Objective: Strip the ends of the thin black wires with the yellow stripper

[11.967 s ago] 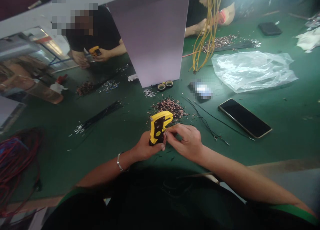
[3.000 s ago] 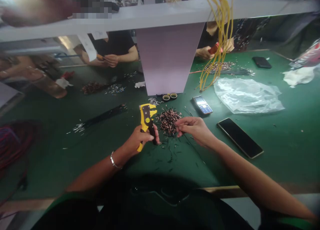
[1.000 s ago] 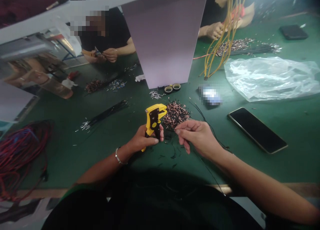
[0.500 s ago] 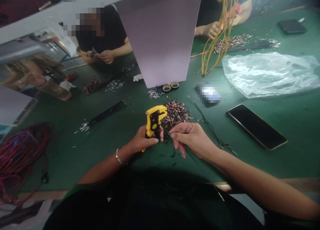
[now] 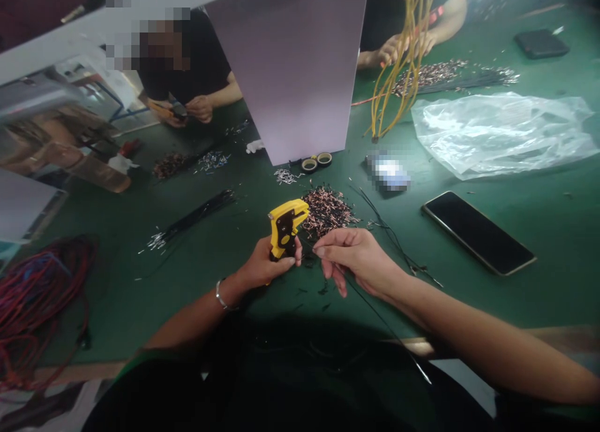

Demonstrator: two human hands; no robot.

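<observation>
Overall, green worktop [image 5: 210,313]: offcuts scattered near the hands; stray bits could mix with usable wires.
Right hand [image 5: 359,257]: thumb and forefinger pinched on 1 black wire; a loose pinch could let it roll.
Left hand [image 5: 260,263]: wrapped around the stripper handles, apart from the right hand; a twisting grip could misalign the tool.
Offcut pile [image 5: 330,212]: just beyond the hands; a low pass could drag pieces out.
Wire stripper [image 5: 281,222]: in the left hand, beside the pile, jaws parted; poor alignment could nick strands or pinch a fingertip.
Black wire [image 5: 375,309]: from the right hand past the front edge; clothing could snag it.
Pale wire tip [image 5: 426,377]: hanging free; a knock could bend it.
</observation>
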